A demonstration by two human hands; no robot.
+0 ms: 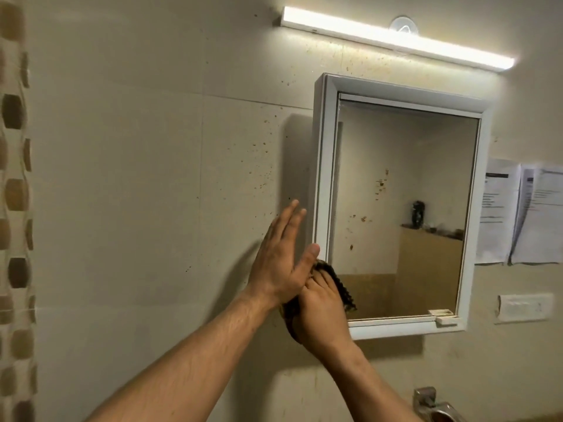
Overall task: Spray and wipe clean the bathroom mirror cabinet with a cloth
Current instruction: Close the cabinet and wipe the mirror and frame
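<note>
The white-framed mirror cabinet [326, 166] hangs on the tiled wall at centre right. Brown specks dot its glass [405, 190] around the middle. My right hand [323, 312] grips a dark cloth [342, 284] and holds it against the mirror's lower left corner. My left hand [280, 257] is raised just left of the cabinet's side, fingers straight, its thumb lying by the frame's edge above the cloth. No spray bottle is in view.
A lit tube light [396, 38] runs above the cabinet. Papers [518, 211] are stuck on the wall to its right, above a white switch plate [525, 307]. A metal fitting [432, 405] sits below. The wall tiles carry brown spatter. A patterned curtain [15, 208] hangs at far left.
</note>
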